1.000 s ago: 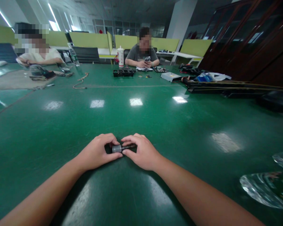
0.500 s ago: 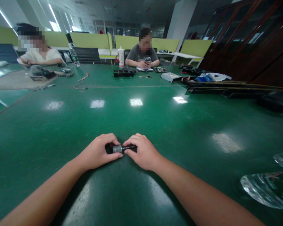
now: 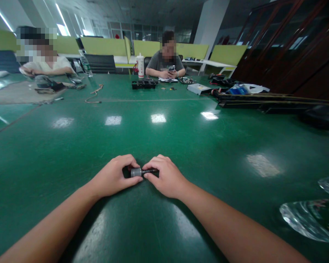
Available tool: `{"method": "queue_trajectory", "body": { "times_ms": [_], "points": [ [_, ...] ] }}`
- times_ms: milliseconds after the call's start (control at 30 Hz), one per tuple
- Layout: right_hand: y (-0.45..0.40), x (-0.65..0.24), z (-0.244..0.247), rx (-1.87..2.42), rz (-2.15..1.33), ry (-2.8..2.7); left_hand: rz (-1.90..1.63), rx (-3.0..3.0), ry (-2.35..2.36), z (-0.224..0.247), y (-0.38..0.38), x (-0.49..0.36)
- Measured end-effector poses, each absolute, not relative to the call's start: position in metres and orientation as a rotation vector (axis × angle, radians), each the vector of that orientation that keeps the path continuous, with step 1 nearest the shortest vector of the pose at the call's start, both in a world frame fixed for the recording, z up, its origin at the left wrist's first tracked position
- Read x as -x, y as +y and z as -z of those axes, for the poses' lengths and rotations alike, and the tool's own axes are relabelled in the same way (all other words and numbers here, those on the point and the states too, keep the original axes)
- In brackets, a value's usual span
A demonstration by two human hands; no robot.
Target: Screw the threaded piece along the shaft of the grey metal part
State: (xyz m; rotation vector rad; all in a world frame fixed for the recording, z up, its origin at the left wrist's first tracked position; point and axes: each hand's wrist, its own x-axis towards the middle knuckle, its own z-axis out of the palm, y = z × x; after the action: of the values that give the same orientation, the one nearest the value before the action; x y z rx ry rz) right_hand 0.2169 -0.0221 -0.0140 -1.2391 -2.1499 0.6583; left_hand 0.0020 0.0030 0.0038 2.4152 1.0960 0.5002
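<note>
A small part with a grey cylinder [image 3: 136, 172] at one end and a thin, dark, ridged shaft [image 3: 150, 171] at the other lies sideways between my hands, low over the green table [image 3: 164, 142]. My left hand [image 3: 113, 177] is closed around the cylinder, thumb in front and fingers behind. With thumb and fingers, my right hand [image 3: 167, 177] pinches the shaft close to where it meets the cylinder. The shaft's far end points toward my right palm. What exact kind of part it is, I cannot make out.
Clear plastic bottles [image 3: 309, 221] lie at the right edge. Long dark bars [image 3: 249, 100] and a silver box [image 3: 199, 89] sit at the back right. A black part [image 3: 144, 84], a cord [image 3: 94, 95] and a white tumbler [image 3: 140, 65] stand farther off. Two people sit across the table.
</note>
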Motion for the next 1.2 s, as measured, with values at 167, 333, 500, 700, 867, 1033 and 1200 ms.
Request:
{"method": "queue_trajectory", "body": {
  "times_ms": [167,333,500,700,867,1033,1200],
  "points": [
    [-0.0225,-0.2163,0.0133,1.245,-0.66,-2.15,-0.508,-2.41,1.098,-0.0043,0.003,-0.0025],
    [-0.0218,-0.2158,0.0132,1.251,-0.655,-2.149,-0.51,-2.409,1.087,-0.0045,0.0033,-0.0026],
    [-0.0219,-0.2153,0.014,1.246,-0.641,-2.145,-0.519,-2.417,1.075,-0.004,0.0035,-0.0023],
    [-0.0224,-0.2165,0.0151,1.245,-0.616,-2.141,-0.526,-2.419,1.075,-0.0044,0.0036,-0.0019],
    [-0.0226,-0.2168,0.0148,1.245,-0.601,-2.132,-0.542,-2.424,1.079,-0.005,0.0035,-0.0015],
    [-0.0229,-0.2169,0.0142,1.261,-0.585,-2.132,-0.56,-2.42,1.09,-0.0044,0.0041,-0.0015],
    [-0.0231,-0.2172,0.0151,1.272,-0.558,-2.126,-0.554,-2.41,1.098,-0.0035,0.0046,-0.0012]
  ]
}}
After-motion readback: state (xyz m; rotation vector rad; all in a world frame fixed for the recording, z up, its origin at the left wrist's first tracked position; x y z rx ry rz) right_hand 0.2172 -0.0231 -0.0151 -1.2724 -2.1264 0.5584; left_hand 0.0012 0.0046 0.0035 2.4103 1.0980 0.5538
